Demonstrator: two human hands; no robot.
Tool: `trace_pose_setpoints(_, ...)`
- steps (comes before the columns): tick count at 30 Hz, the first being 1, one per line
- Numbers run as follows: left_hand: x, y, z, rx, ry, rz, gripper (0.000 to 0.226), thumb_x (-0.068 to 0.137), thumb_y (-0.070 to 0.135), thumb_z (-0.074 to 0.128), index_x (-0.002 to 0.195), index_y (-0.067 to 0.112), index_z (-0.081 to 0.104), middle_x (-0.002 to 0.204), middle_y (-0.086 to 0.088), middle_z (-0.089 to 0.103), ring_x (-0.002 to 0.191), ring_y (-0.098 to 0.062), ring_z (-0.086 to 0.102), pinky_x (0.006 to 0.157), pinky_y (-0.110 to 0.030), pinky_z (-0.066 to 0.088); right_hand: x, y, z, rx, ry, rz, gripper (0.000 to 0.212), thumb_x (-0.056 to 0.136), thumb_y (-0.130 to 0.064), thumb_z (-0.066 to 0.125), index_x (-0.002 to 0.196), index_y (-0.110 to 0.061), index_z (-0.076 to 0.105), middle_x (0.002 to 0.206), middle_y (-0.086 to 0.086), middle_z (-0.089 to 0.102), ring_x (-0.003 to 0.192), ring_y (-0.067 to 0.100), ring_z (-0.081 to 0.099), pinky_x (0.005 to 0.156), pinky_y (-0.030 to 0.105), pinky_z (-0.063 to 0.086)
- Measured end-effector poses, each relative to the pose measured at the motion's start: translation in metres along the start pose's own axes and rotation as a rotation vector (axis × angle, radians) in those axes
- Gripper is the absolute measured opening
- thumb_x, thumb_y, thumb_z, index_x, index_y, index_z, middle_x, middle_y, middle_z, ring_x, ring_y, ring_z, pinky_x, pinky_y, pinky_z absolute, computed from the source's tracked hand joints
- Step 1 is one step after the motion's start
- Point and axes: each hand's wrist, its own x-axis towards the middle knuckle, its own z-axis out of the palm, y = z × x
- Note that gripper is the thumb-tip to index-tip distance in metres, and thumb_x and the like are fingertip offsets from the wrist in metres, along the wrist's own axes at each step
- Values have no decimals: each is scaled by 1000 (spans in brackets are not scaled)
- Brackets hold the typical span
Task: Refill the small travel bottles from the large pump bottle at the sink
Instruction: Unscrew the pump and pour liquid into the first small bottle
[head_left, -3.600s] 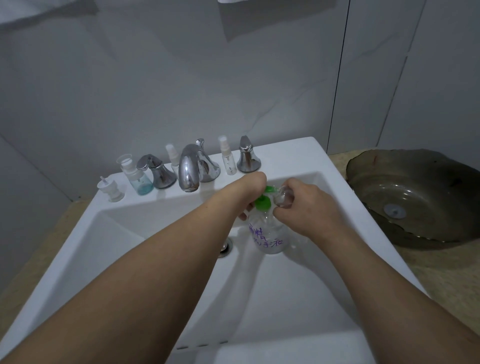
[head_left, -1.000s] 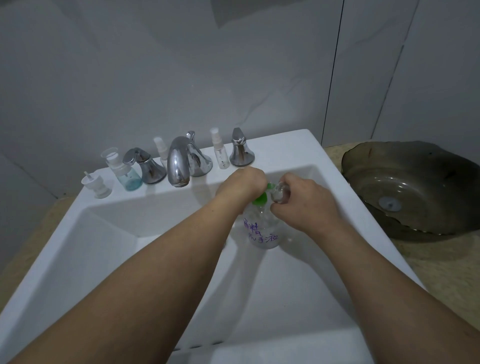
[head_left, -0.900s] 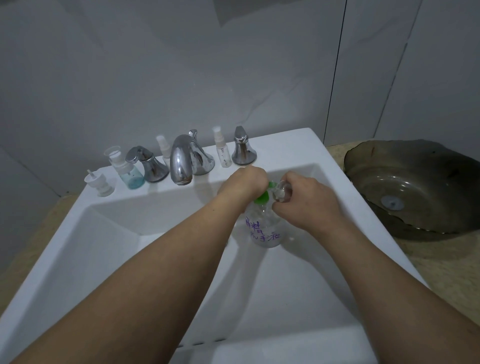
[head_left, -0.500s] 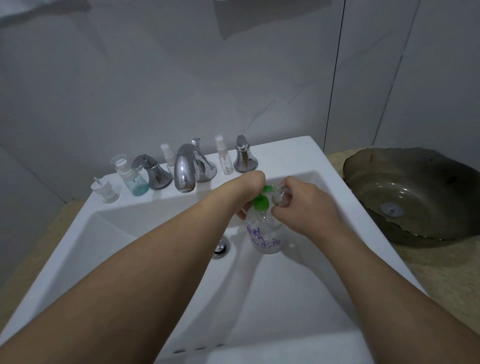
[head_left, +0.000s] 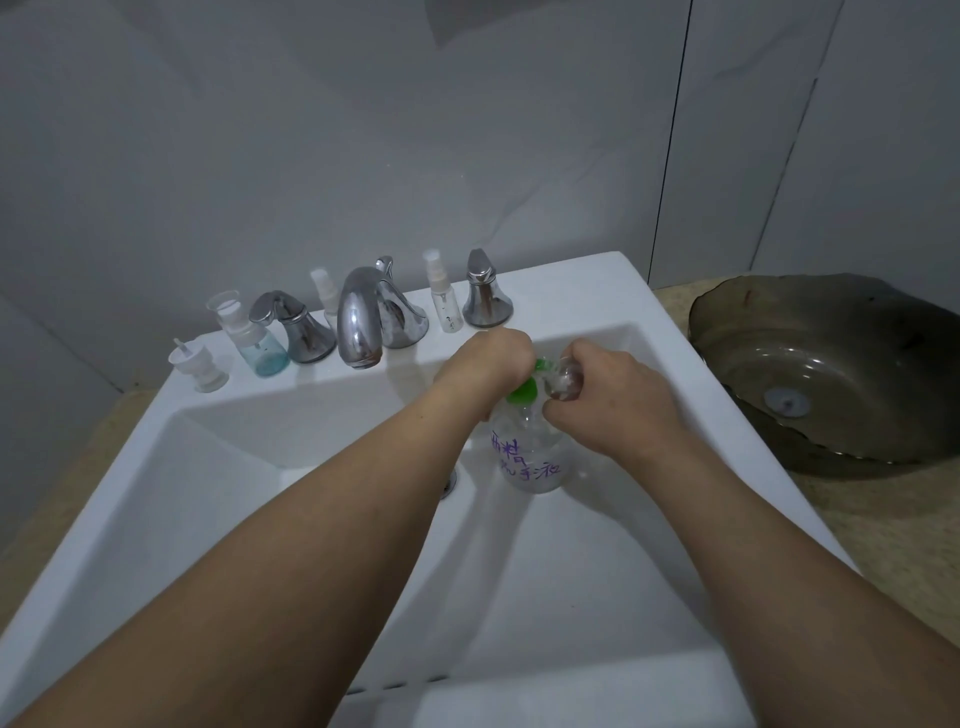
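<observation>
The large clear pump bottle (head_left: 530, 457), with purple handwriting and a green pump head (head_left: 523, 392), stands inside the white sink basin (head_left: 218, 499). My left hand (head_left: 493, 364) rests on top of the green pump head, its fingers hidden behind it. My right hand (head_left: 608, 400) grips a small clear travel bottle (head_left: 563, 384) right at the pump's spout. Along the back ledge stand two small spray bottles (head_left: 444, 301) (head_left: 323, 291), a bottle with blue liquid (head_left: 260, 343) and a loose white pump cap (head_left: 200, 366).
A chrome faucet (head_left: 363, 317) with two chrome handles (head_left: 296, 327) (head_left: 483, 291) sits at the back of the sink. The drain (head_left: 448, 480) lies under my left forearm. A dark glass vessel basin (head_left: 831, 374) sits on the beige counter to the right.
Both hands stay at the pump bottle with the small bottle at the spout. Only the camera view has shifted slightly.
</observation>
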Motion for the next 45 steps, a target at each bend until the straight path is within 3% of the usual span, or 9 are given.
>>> trace_pose_setpoints(3,6,-1,1,17,19,31,25,87,-4,36,71,2,54,94,-28,64,85,-43,66,76,-54,58,1,1,1,6,-1,6,29,71,-36,64,95,-24,53,92,-4,64,87,25,60,66,29,39)
trace_pose_setpoints(6,-1,-1,0,60,32,70,24,88,-3,35,81,-2,59,100,-27,65,88,-43,66,75,-55,58,1,0,0,0,-15,4,29,71,-37,64,95,-25,52,93,-4,65,89,24,60,67,29,41)
trace_pose_setpoints(10,-5,-2,-6,81,-10,26,34,94,6,32,107,-4,61,105,-23,66,94,-39,67,48,-38,47,0,-2,-2,9,-14,-8,30,71,-37,64,96,-26,52,93,-5,65,89,24,61,67,29,41)
trace_pose_setpoints(18,-16,0,-17,-68,-101,-66,36,94,22,28,101,2,57,86,-14,60,74,-28,57,48,-28,30,-3,-7,-6,21,57,-40,31,73,-36,65,100,-23,54,95,-5,66,93,25,61,71,31,43)
trace_pose_setpoints(25,-4,0,-8,0,-50,-32,36,94,11,29,105,-4,61,104,-22,67,93,-38,68,47,-35,41,-2,-4,-5,22,29,-32,32,74,-37,65,100,-22,54,90,-7,61,90,23,60,66,28,36)
trace_pose_setpoints(28,8,-2,0,40,7,45,27,87,0,35,90,-6,61,100,-28,66,85,-45,68,68,-53,58,-2,-2,-4,3,6,-23,29,73,-36,64,95,-21,53,85,-6,58,85,23,59,65,28,36)
trace_pose_setpoints(33,12,-3,3,128,80,118,19,85,-1,41,75,4,56,97,-22,64,88,-39,65,85,-47,55,0,0,-1,0,-3,-7,30,72,-38,64,95,-24,52,89,-5,61,86,24,60,67,29,40)
trace_pose_setpoints(42,13,-6,-3,8,9,57,30,83,5,34,89,-4,62,93,-27,66,79,-44,67,74,-53,59,0,-3,-3,-23,16,-28,30,71,-38,65,95,-25,53,89,-3,64,86,25,61,67,31,45)
trace_pose_setpoints(45,2,-5,-10,-66,-34,-7,40,87,17,32,102,-5,62,97,-23,67,80,-37,65,66,-44,56,-1,-7,-5,-6,29,-23,30,72,-36,65,97,-25,54,90,-3,63,86,26,60,69,32,46)
